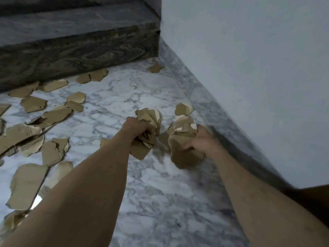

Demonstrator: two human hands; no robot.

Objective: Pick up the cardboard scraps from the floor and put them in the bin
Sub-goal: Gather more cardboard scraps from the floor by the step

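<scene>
Littering the left half of the frame, torn brown cardboard scraps (30, 184) lie flat on the white, grey-veined marble floor (156, 189), some overlapping, a few showing faint printed text, and a row of them runs along the foot of the dark, swirl-patterned stone step (74, 56) in the upper left. Near the middle of the frame the person's left hand (138, 128) is clenched around a crumpled bundle of brown cardboard pieces (148, 118), which stick out above and below the fist. Just to its right, the right hand (201, 139) grips a second, bulkier wad of brown cardboard (181, 138), fingers curled round its side; whether this wad touches the floor cannot be told. The two hands are close together but apart, each with its own load. Above the right hand a single loose scrap (183, 109) sits beside the grey marble skirting (204, 97), and another small scrap (155, 68) rests in the corner where step and skirting meet. A plain pale blue-grey wall (258, 59) fills the upper right.
</scene>
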